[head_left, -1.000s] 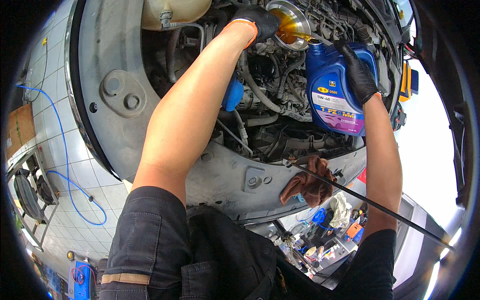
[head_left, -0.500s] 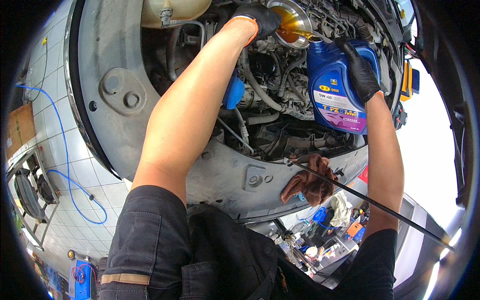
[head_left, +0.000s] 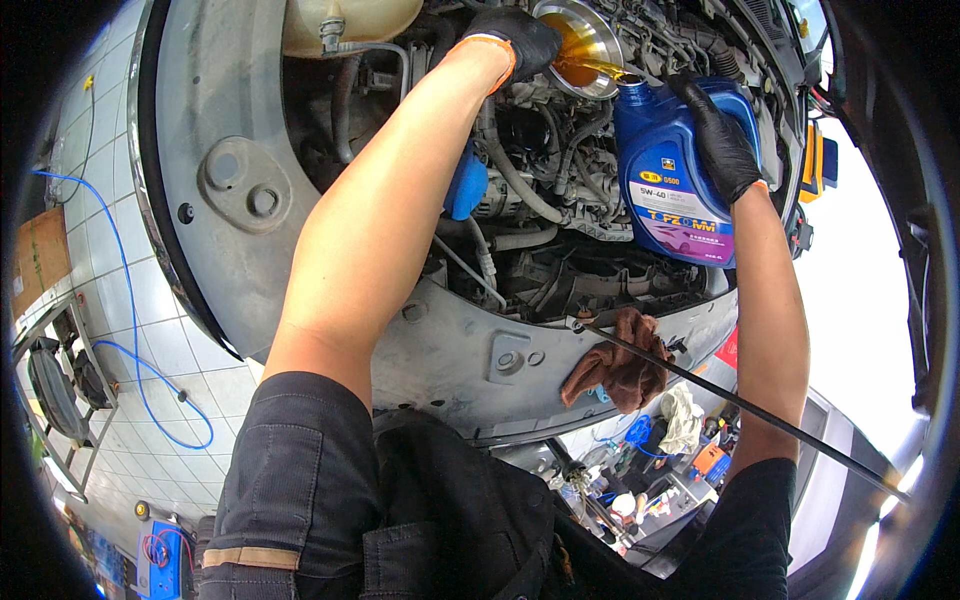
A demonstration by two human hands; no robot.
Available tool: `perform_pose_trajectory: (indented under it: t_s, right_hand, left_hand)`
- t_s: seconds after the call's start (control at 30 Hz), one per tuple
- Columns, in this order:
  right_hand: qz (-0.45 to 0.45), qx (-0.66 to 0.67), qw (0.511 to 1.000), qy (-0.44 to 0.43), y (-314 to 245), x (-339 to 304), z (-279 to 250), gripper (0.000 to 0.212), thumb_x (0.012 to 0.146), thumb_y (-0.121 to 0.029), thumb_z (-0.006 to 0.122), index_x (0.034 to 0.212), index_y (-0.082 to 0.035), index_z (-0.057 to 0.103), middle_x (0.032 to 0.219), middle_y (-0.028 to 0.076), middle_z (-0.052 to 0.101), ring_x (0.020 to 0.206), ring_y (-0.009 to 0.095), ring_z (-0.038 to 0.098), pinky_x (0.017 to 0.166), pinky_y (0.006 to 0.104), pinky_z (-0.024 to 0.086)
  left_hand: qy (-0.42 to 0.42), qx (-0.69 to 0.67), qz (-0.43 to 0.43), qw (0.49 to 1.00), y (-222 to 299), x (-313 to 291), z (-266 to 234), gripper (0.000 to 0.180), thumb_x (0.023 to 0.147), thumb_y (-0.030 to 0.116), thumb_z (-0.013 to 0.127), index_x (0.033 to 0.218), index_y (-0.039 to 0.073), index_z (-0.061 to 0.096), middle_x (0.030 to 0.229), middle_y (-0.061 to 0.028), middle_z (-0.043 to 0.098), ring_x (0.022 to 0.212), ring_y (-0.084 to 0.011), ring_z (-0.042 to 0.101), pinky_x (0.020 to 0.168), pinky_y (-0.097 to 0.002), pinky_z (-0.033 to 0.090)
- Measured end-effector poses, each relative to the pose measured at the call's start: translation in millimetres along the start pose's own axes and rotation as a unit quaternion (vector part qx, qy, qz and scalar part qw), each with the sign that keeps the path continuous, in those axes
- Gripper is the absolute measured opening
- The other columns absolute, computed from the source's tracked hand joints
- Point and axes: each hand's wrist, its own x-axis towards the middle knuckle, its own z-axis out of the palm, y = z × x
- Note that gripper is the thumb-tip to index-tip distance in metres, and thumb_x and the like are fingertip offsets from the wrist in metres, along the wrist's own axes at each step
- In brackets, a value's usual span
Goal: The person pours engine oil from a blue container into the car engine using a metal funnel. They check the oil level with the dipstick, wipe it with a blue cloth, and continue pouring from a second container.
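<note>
My right hand (head_left: 718,142), in a black glove, is closed round the handle of a blue oil jug (head_left: 645,165) with a white and purple label. The jug is tipped to the left, and a stream of amber oil (head_left: 603,68) runs from its mouth into a metal funnel (head_left: 607,35). Oil coats the inside of the funnel. Against the funnel's left side, my black-gloved left hand (head_left: 518,42) grips it; the fingertips are partly hidden. Both hands are over the engine bay (head_left: 535,185) of a car.
A thin black prop rod (head_left: 740,402) slants across the lower right. A brown cloth (head_left: 622,365) hangs on the grey front panel (head_left: 455,345). Below my left hand is a blue cap (head_left: 467,185). A cluttered tool cart (head_left: 665,500) and a blue hose (head_left: 135,300) lie beyond the car.
The jug's base has shifted slightly up and to the right, with the oil stream still running. My left hand and the funnel have hardly moved.
</note>
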Motion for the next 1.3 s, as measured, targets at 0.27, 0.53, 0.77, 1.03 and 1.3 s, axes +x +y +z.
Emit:
perform_pose_trajectory:
  t_s: [0.27,0.53,0.77,1.03,1.3]
  right_hand:
    - [-0.026,0.004,0.999,0.019,13,5,3,0.046,0.108,-0.044,0.042,0.143,-0.021,0.061,0.134,0.019,0.066,0.125,0.029,0.062,0.115,0.0391,0.037]
    - [0.028,0.053,0.998,0.002,10,6,2,0.057,0.104,-0.053,0.045,0.143,-0.015,0.061,0.138,0.019,0.064,0.129,0.029,0.059,0.118,0.0396,0.034]
    - [0.016,0.070,0.997,0.013,8,5,4,0.060,0.103,-0.056,0.045,0.144,-0.014,0.060,0.140,0.019,0.063,0.131,0.028,0.058,0.117,0.0396,0.034]
    - [0.002,0.049,0.999,0.011,3,2,1,0.060,0.103,-0.055,0.046,0.142,-0.013,0.062,0.138,0.019,0.064,0.128,0.028,0.060,0.116,0.0384,0.035]
    - [0.017,0.055,0.998,0.023,6,4,3,0.071,0.099,-0.062,0.050,0.140,-0.006,0.062,0.137,0.020,0.065,0.126,0.029,0.062,0.116,0.0388,0.036]
  left_hand:
    - [-0.002,-0.073,-0.038,0.997,3,-6,-2,0.060,0.106,0.043,0.034,0.135,-0.002,0.062,0.144,-0.0254,0.056,0.135,-0.0345,0.055,0.112,-0.0409,0.041]
    - [-0.003,-0.091,-0.048,0.995,4,-7,-5,0.062,0.104,0.047,0.039,0.135,-0.002,0.062,0.143,-0.0253,0.056,0.136,-0.0352,0.054,0.112,-0.0408,0.042]
    - [-0.016,-0.159,-0.082,0.984,4,-8,-7,0.064,0.103,0.049,0.041,0.136,-0.002,0.061,0.144,-0.0258,0.056,0.134,-0.0357,0.056,0.111,-0.0404,0.043]
    - [0.018,-0.135,-0.097,0.986,5,-5,-2,0.065,0.103,0.050,0.041,0.136,-0.001,0.062,0.144,-0.0247,0.056,0.134,-0.0355,0.056,0.111,-0.0403,0.043]
    - [0.002,-0.095,-0.052,0.994,-2,1,3,0.073,0.101,0.060,0.041,0.134,0.000,0.064,0.142,-0.0247,0.059,0.134,-0.0346,0.056,0.111,-0.0394,0.043]
